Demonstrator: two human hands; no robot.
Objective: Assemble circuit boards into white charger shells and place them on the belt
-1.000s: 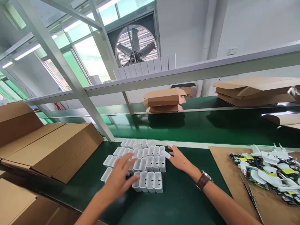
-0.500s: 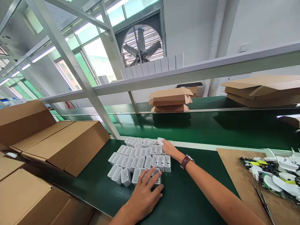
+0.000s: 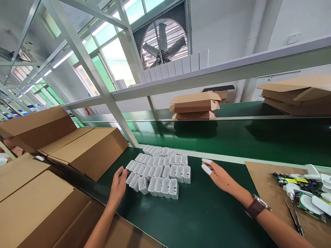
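Note:
Several rows of small white open-topped plastic cases stand on the dark green table. At the left end of the rows is my left hand, its fingers apart and close to the nearest cases; whether it touches them I cannot tell. My right hand hovers to the right of the rows, apart from them, with nothing in it. White finger cots cover two of its fingertips, and the fingers are stretched out. A front case sits tilted out of line.
Large cardboard boxes lie on the left. On the right, a brown board bears circuit boards with white parts and tweezers. Behind runs a green belt under a metal frame, with folded cartons at the back.
My left hand has left the front row and moved to the left end of the cases. My right hand has drawn away from the back rows to the right. The view has shifted slightly.

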